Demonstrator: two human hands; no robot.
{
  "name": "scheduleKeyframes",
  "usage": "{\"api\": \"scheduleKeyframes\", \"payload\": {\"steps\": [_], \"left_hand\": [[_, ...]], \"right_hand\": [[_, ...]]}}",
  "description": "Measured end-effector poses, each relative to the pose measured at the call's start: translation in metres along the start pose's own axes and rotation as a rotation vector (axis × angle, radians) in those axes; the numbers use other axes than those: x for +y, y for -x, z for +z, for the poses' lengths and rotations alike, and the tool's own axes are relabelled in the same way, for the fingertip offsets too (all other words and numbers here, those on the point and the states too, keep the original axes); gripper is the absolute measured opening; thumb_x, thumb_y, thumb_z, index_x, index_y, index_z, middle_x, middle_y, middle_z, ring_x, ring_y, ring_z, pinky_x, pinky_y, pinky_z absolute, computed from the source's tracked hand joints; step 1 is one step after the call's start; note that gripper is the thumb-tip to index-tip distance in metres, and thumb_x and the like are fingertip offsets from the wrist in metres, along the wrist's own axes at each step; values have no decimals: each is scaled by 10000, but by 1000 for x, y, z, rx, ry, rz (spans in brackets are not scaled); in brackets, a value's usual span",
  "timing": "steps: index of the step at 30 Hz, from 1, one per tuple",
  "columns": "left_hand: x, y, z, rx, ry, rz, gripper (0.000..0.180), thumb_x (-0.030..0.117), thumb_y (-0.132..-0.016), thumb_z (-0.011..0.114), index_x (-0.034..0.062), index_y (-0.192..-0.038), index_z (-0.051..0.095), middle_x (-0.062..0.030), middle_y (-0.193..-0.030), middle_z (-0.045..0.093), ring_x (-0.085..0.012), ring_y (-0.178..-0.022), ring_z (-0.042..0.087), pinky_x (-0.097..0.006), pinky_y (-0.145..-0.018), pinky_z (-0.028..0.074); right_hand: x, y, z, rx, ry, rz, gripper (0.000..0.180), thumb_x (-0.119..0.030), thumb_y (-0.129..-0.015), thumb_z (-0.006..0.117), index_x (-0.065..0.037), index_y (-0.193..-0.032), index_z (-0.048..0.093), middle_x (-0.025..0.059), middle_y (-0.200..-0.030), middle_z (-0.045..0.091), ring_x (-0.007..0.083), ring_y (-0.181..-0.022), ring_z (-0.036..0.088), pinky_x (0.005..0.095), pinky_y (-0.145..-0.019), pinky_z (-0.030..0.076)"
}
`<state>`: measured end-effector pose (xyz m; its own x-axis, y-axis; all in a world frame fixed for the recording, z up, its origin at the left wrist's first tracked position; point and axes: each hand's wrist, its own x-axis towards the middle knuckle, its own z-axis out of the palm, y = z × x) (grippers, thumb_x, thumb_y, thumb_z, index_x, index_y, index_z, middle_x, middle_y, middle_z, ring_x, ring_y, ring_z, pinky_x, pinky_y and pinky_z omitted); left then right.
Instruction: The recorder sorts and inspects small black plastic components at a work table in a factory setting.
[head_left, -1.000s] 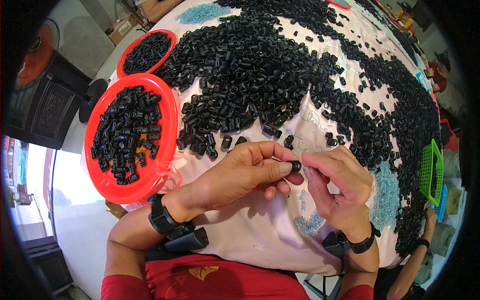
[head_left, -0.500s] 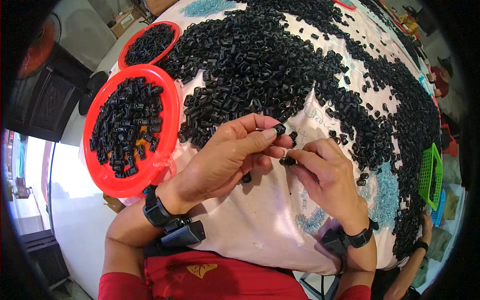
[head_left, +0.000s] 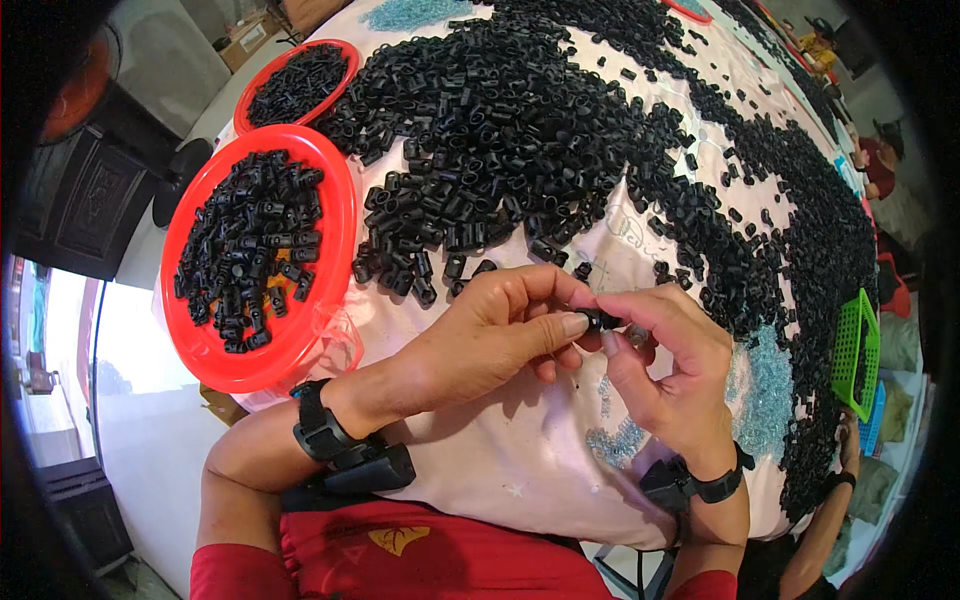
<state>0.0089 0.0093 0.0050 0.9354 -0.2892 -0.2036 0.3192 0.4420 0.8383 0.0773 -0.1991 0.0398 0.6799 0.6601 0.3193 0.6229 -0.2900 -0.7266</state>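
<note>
My left hand point(head_left: 500, 325) pinches a small black plastic fitting point(head_left: 594, 319) between thumb and forefinger. My right hand point(head_left: 690, 365) meets it from the right, its fingertips at the fitting's right end. A small greyish piece point(head_left: 636, 336) shows between the right thumb and forefinger; its kind is too small and covered to tell. Just beyond my hands spreads a big heap of loose black tubular fittings point(head_left: 500, 130), some standing with open ends up. Left of my left forearm, a red round tray point(head_left: 345, 200) carries joined-looking black pieces.
Behind that tray is a second red tray point(head_left: 350, 62) of thin black parts. Small clear-blue pieces point(head_left: 765, 400) lie in a patch at the right. Beyond stands a green basket point(head_left: 850, 355). Another person's arm point(head_left: 825, 520) rests at the lower right edge; more people sit farther off.
My right hand has come up and left to the black fitting in my left hand. Earlier the two hands were apart, each pinching a small piece. My left hand has shifted slightly right and down.
</note>
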Motion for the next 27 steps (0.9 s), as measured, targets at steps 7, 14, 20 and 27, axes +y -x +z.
{"api": "scheduleKeyframes", "payload": {"steps": [7, 14, 20, 27], "left_hand": [[-3, 1, 0, 26, 26, 18, 252, 157, -1062, 603, 35, -1283, 608, -52, -1078, 715, -44, -856, 637, -199, -715, 526], [0, 0, -1, 7, -41, 25, 245, 156, -1058, 610, 42, -1275, 611, -63, -1116, 719, -38, -853, 623, -196, -717, 520], [-1, 2, -2, 31, -84, 27, 235, 159, -1053, 619, 40, -1256, 611, -56, -1103, 728, -33, -863, 624, -199, -728, 526], [1, 0, 0, 39, -111, -10, 212, 136, -1039, 636, 37, -1225, 613, -48, -1079, 729, -37, -847, 625, -208, -716, 531]], "right_hand": [[4, 1, -3, -18, -27, 23, 359, 33, -830, 708, -47, -1178, 753, 87, -971, 720, 132, -760, 661, 233, -588, 500], [9, 2, -1, -1, -96, 45, 340, 51, -831, 710, -53, -1150, 763, 89, -980, 736, 133, -783, 675, 237, -595, 511], [5, 0, -2, -24, -75, -1, 369, 74, -820, 715, -66, -1157, 771, 95, -985, 743, 132, -781, 679, 236, -591, 520], [3, -1, -1, -8, -85, 0, 362, 101, -838, 697, -57, -1154, 776, 109, -972, 741, 138, -771, 681, 244, -608, 542]]}}
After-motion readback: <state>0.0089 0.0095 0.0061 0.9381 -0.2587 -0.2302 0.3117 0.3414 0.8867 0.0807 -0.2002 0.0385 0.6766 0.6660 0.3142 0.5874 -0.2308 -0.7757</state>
